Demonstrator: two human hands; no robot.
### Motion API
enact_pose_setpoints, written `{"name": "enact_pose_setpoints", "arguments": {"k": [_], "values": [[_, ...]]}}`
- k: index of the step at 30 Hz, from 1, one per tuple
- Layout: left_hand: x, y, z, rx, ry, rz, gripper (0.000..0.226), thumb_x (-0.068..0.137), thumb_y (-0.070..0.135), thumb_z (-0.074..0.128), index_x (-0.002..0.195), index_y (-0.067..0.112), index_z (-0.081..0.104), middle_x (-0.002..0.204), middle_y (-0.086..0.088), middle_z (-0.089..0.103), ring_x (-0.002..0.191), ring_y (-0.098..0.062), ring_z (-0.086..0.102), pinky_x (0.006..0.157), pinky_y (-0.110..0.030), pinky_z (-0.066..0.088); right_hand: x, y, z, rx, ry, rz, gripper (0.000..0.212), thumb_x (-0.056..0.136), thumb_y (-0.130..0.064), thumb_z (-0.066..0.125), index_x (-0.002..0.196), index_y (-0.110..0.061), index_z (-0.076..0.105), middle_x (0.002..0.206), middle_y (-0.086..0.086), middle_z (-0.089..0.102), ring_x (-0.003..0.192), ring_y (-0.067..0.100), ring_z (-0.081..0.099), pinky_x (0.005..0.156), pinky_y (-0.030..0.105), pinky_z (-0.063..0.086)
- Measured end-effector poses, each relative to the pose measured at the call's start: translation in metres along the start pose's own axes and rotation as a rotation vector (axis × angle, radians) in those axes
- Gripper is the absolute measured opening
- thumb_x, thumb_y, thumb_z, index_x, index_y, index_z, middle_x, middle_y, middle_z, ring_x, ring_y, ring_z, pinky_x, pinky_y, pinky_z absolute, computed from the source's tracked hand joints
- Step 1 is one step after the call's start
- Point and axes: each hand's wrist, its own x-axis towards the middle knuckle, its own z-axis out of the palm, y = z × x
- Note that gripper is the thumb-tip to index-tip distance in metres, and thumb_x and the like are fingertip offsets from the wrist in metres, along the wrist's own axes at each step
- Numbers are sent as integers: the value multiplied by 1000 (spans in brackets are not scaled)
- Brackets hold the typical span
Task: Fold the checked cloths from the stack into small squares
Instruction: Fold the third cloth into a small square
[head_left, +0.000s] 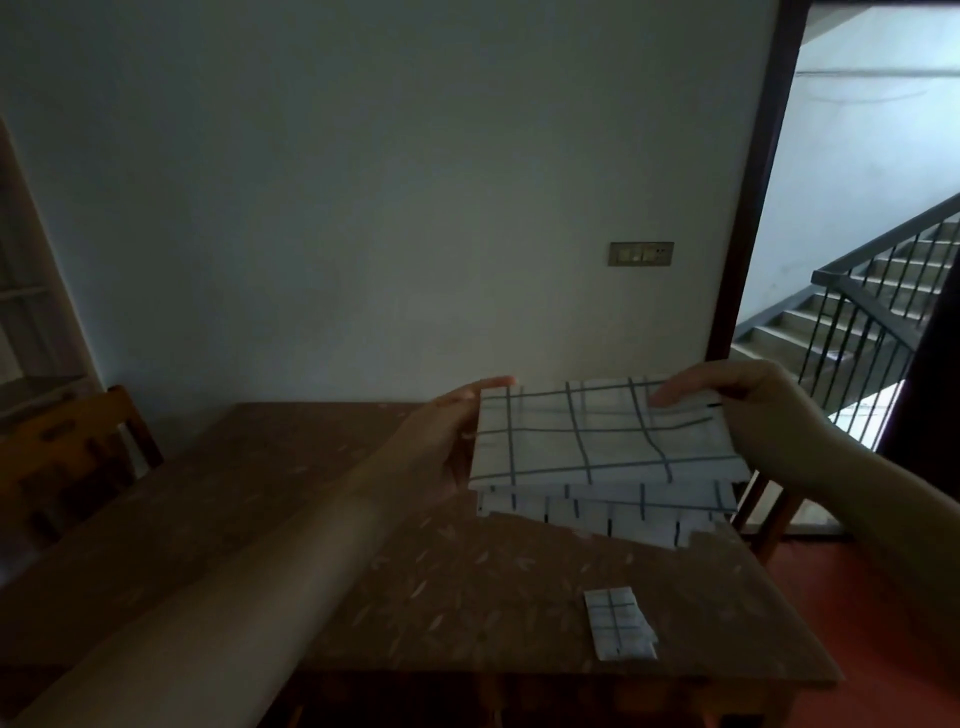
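**Checked cloth held up over the desk's far right edge**

The brown patterned desk (311, 545) runs from the wall out to a near right corner, and most of its top is bare, with wide free room across the left and middle. A wooden chair (78, 457) stands at the desk's far left edge; past the right edge lies red floor (857, 597) and an open doorway onto a staircase (857, 301).

The left hand (447, 441) pinches the left edge of a checked cloth (597, 436), thumb on top. The right hand (753, 405) pinches the cloth's upper right part, fingers curled over it. The cloth is white with dark blue grid lines, held taut and nearly flat in the air, above the stack (623, 512) of like cloths lying at the desk's far right edge. A small folded square (618, 623) rests near the desk's near right corner, well apart from the stack.
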Motion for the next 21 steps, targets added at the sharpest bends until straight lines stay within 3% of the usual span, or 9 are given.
{"name": "enact_pose_setpoints", "arguments": {"k": [3,5,6,9,13,16,18,19,21], "values": [[9,-3,-4,-26,46,-172,40,76,57,71,83,24,52,74,3,53,74,-16,54,76,-27,42,-2,-12,-2,-112,-5,-36,61,82,17,57,62,-37,75,84,-15,75,80,6,72,66,21,59],[5,-2,-4,-24,1,-278,63,56,71,78,93,25,56,93,1,57,92,-19,58,89,-31,46,-2,-12,-4,-240,48,-62,65,83,21,48,66,-36,74,88,-10,76,86,10,71,70,29,61],[2,0,-1,11,-51,-294,65,62,73,73,100,21,62,102,-3,61,96,-21,60,91,-32,49,-3,-13,-5,-302,72,-74,64,82,21,44,68,-34,74,92,-8,75,88,12,70,70,33,61],[-6,4,6,153,-138,-268,44,87,49,59,101,10,75,92,-12,73,74,-25,71,61,-33,61,-5,-19,-6,-439,103,-161,61,79,20,41,72,-33,70,96,-13,69,90,-2,66,71,22,57],[-9,7,10,149,-175,-266,20,93,16,58,96,2,70,81,-14,73,55,-20,70,47,-26,58,-7,-22,-13,-487,65,-208,63,79,20,44,70,-37,70,98,-18,63,92,-10,61,67,12,54],[-8,8,9,147,-149,-171,10,91,7,58,90,4,68,69,-6,71,43,-13,63,42,-21,54,-8,-21,-32,-507,-208,-97,54,83,5,57,85,-48,71,117,-16,59,109,7,59,82,29,56],[-10,10,9,241,-148,-82,9,91,7,59,93,5,68,72,-6,72,46,-13,64,42,-20,53,-11,-26,-44,-379,-585,193,53,77,-13,72,107,-55,63,127,-23,54,118,5,55,91,34,52],[-11,12,10,326,-150,-39,9,91,8,60,96,7,68,76,-7,73,50,-14,65,42,-20,52,-11,-28,-46,-307,-681,303,59,71,-28,79,115,-59,55,127,-29,54,118,1,55,90,32,51],[-14,17,14,508,-192,32,13,92,11,60,102,11,69,87,-9,73,66,-18,67,53,-25,53,-8,-28,-39,-268,-607,322,59,61,-63,77,114,-66,50,125,-36,53,120,-6,52,93,28,49]]}}
